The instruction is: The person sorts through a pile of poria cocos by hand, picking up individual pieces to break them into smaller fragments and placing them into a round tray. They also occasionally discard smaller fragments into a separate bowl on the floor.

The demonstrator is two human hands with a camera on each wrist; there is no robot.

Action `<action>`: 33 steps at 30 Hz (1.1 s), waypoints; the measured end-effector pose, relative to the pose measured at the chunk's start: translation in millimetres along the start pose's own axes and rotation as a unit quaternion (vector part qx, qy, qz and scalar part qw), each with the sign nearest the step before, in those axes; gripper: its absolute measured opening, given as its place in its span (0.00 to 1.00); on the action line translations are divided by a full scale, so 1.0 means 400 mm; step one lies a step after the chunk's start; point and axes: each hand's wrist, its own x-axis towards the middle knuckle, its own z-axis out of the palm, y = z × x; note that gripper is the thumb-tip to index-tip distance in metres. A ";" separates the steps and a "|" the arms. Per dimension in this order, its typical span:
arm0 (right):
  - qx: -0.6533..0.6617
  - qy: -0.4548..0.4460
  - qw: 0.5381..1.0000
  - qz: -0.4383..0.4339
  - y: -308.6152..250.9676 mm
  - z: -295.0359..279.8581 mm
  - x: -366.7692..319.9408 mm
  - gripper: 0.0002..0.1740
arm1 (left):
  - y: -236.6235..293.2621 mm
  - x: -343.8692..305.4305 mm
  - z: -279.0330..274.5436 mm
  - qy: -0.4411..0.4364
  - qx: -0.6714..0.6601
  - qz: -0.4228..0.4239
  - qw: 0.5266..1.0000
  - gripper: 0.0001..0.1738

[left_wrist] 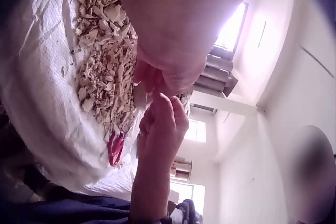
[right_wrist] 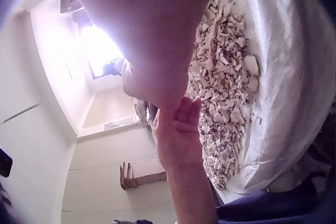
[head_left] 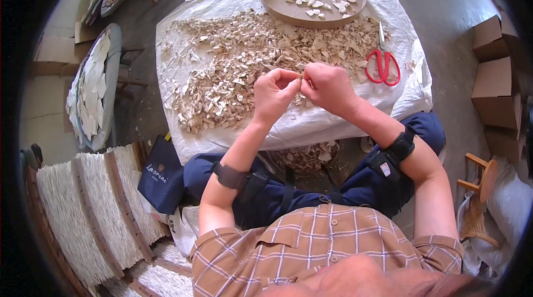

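Over the near part of a heap of dry beige flakes (head_left: 222, 94), both hands meet at the fingertips. My left hand (head_left: 272, 97) pinches a small brownish flake (head_left: 301, 76) between thumb and forefinger. From the other side my right hand (head_left: 333, 89) grips the same piece, its fingers curled and hiding most of it. The right wrist view shows the left hand (right_wrist: 181, 142) with its other fingers bent. Red-handled scissors (head_left: 382, 66) lie right of the heap, blades pointing away.
A round tray (head_left: 272, 5) with larger pale pieces stands at the back of the white-sheeted table (head_left: 413, 75). Below the near edge is a container of flakes (head_left: 305, 158). A dark blue bag (head_left: 161, 177) and stacked white sheets (head_left: 72, 208) are left, cardboard boxes (head_left: 494, 91) right.
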 end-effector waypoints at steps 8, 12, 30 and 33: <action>0.294 -0.005 0.947 0.126 0.002 -0.002 0.022 0.08 | -0.021 0.024 -0.026 -0.069 -0.384 -0.111 0.914 0.07; 0.281 -0.023 0.948 0.149 0.009 0.000 0.024 0.09 | -0.012 0.022 -0.024 -0.065 -0.366 -0.120 0.921 0.08; 0.584 -0.112 0.746 0.299 -0.007 -0.017 0.000 0.05 | -0.007 0.011 -0.034 -0.164 -0.441 -0.144 0.871 0.06; 0.651 -0.104 0.681 0.319 0.003 -0.016 0.001 0.05 | -0.003 0.009 -0.028 -0.181 -0.495 -0.121 0.841 0.07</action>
